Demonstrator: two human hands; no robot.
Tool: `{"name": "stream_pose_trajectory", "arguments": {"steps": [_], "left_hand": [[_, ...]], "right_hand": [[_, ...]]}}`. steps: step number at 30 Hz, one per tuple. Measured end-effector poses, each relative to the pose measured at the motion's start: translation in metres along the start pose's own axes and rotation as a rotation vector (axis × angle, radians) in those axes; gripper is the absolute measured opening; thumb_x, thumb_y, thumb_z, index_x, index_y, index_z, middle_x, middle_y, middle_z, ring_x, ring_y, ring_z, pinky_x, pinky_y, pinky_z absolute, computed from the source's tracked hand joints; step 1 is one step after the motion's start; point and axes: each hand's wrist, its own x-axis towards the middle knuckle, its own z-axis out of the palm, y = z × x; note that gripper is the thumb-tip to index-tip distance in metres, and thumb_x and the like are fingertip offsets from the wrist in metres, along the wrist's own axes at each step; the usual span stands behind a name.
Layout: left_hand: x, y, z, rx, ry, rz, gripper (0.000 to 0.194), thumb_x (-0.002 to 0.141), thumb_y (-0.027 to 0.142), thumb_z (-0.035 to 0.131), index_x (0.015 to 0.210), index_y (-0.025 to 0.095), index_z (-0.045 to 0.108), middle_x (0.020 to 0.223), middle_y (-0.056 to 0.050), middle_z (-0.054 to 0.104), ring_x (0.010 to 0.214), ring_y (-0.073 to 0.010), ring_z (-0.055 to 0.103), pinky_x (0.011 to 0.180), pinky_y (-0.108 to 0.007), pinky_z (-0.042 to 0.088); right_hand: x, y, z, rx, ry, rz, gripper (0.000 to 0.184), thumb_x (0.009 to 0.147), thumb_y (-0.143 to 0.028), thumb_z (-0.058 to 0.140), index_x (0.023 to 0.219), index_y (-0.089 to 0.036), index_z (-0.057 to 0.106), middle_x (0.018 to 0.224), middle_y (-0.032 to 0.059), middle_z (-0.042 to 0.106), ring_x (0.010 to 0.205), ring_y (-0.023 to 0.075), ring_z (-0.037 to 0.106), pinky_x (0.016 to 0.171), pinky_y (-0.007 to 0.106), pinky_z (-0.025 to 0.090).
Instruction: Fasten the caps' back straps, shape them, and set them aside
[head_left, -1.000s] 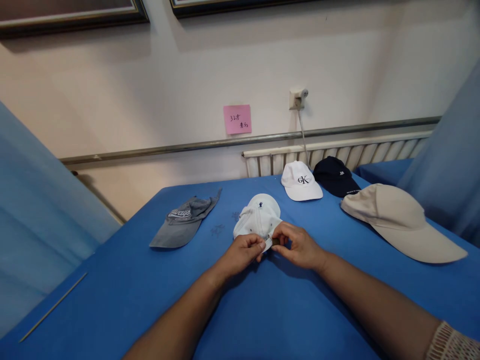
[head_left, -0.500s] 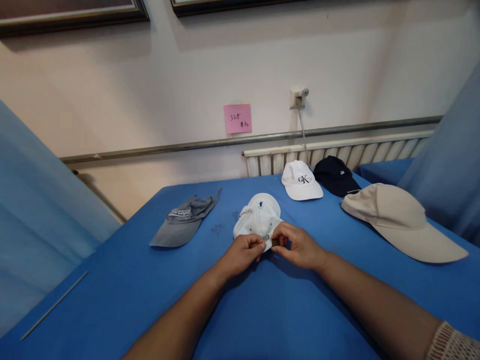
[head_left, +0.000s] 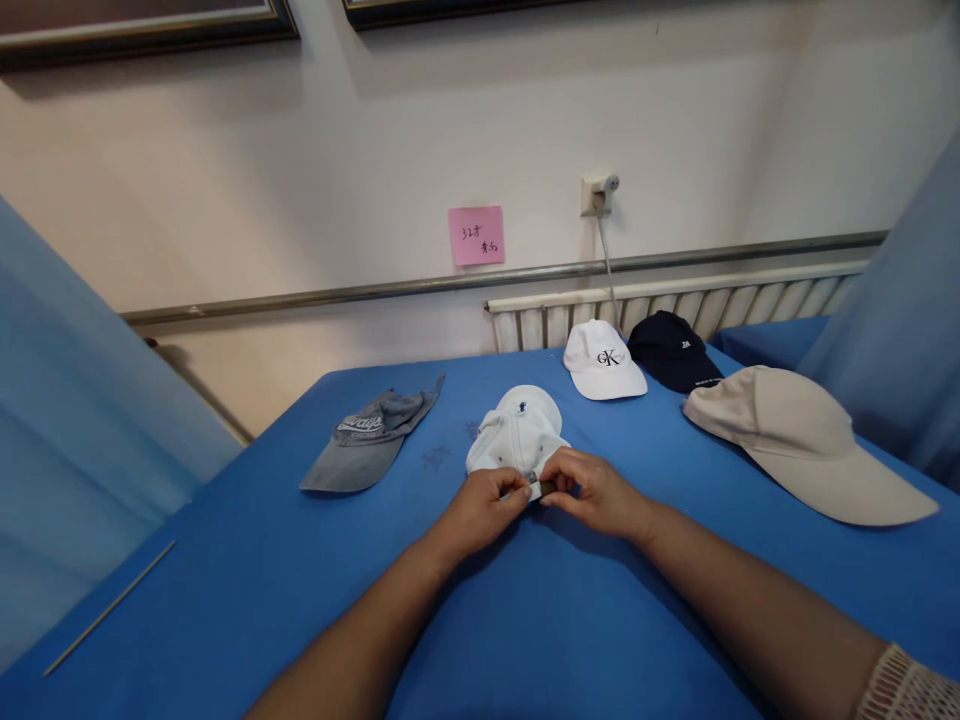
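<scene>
A white cap (head_left: 517,430) with a small dark emblem lies on the blue table (head_left: 525,620), its back toward me. My left hand (head_left: 480,510) and my right hand (head_left: 596,492) meet at the cap's near edge. Both pinch the white strap (head_left: 534,489) at the back of the cap, fingers closed on it. The strap's dark end shows between my fingertips.
A grey cap (head_left: 367,440) lies to the left. A white cap with black letters (head_left: 602,360), a dark navy cap (head_left: 671,350) and a large beige cap (head_left: 799,440) lie at the right. Behind the table are a radiator (head_left: 675,305), a wall socket with a cable (head_left: 598,195) and a pink note (head_left: 476,235). Blue drapes flank both sides.
My hands have drawn slightly closer together on the strap; the white strap end shows less. The caps have not moved.
</scene>
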Motion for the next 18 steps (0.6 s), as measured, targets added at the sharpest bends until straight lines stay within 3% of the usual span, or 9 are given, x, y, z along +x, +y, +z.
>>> {"name": "stream_pose_trajectory", "arguments": {"steps": [8,18], "left_hand": [[0.0002,0.0011,0.0034,-0.047,0.087,0.003,0.023,0.085,0.033,0.050,0.079,0.015,0.063,0.071,0.000,0.060,0.067,-0.0128,0.050,0.063,-0.023,0.038],[0.0000,0.0010,-0.0024,-0.107,-0.038,-0.031,0.026,0.083,0.036,0.052,0.075,0.014,0.065,0.065,0.001,0.057,0.059,-0.0109,0.046,0.055,-0.022,0.034]], "right_hand": [[0.0005,-0.0003,-0.0021,-0.060,0.007,-0.009,0.010,0.085,-0.021,0.065,0.093,-0.021,0.060,0.083,0.0008,0.062,0.072,0.0140,0.058,0.066,0.027,0.045],[-0.0007,0.0024,-0.0030,-0.118,-0.052,-0.008,0.010,0.085,-0.024,0.065,0.094,-0.022,0.061,0.084,0.0016,0.063,0.071,0.0146,0.059,0.065,0.027,0.045]]}}
